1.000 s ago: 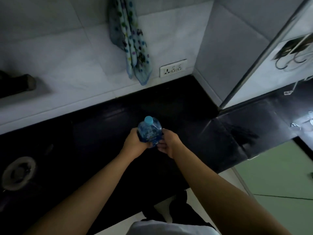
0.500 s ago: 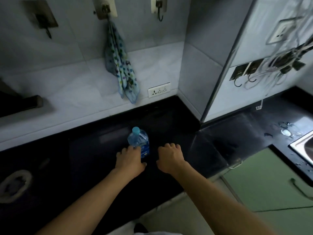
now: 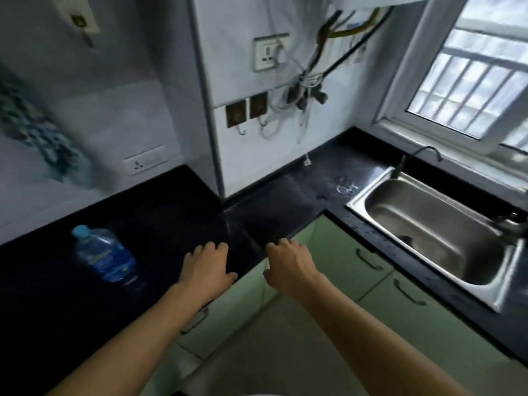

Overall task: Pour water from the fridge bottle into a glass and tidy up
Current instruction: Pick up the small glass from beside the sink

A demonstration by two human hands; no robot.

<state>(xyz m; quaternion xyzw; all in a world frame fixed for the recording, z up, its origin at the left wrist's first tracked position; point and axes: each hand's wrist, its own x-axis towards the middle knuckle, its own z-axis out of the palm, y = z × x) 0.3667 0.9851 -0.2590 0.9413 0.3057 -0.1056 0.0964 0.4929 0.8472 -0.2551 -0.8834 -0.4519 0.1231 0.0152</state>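
standing upright on counter [image 3: 171, 212]: capped bottle [image 3: 104, 257] | left grip [image 3: 207, 270]: fingers relaxed, empty, right of bottle, apart | right grip [image 3: 288, 267]: relaxed, empty, over counter edge

Water bottle [image 3: 104, 257] upright, capped, on black counter [image 3: 171, 212]. Left hand [image 3: 207, 268] and right hand [image 3: 290, 265] empty, fingers loosely curled, apart from bottle. Steel sink [image 3: 437, 232] at right below window [image 3: 474, 78].

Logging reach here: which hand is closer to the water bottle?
The left hand, over the black counter just right of the bottle, not touching it. The right hand is farther, by the counter's edge above the green cabinets.
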